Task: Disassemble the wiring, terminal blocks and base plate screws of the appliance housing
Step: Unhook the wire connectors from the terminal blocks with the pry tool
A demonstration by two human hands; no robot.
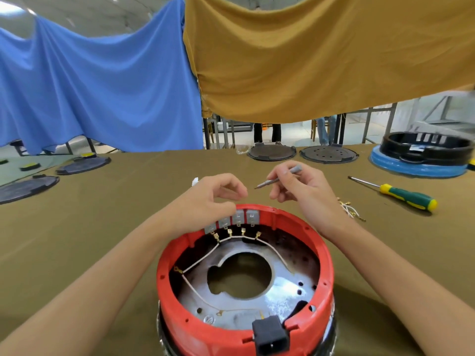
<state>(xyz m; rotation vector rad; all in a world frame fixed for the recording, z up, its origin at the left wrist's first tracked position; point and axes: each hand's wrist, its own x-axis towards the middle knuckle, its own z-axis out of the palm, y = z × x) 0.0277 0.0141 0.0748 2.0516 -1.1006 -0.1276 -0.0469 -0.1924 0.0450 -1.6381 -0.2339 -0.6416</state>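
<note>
A round red appliance housing stands upside down at the near middle of the table. Inside lies a shiny base plate with a large central hole. Several grey terminal blocks line the far rim, with white wires and brass connectors hanging below them. A black power socket sits on the near rim. My left hand rests on the far rim beside the blocks, fingers curled. My right hand pinches a small grey screwdriver, its tip pointing left toward my left hand.
A green and yellow screwdriver lies to the right. Loose removed wires lie by my right wrist. Black round plates sit at the far edge and at the left. A black and blue housing stands far right. Cloths hang behind.
</note>
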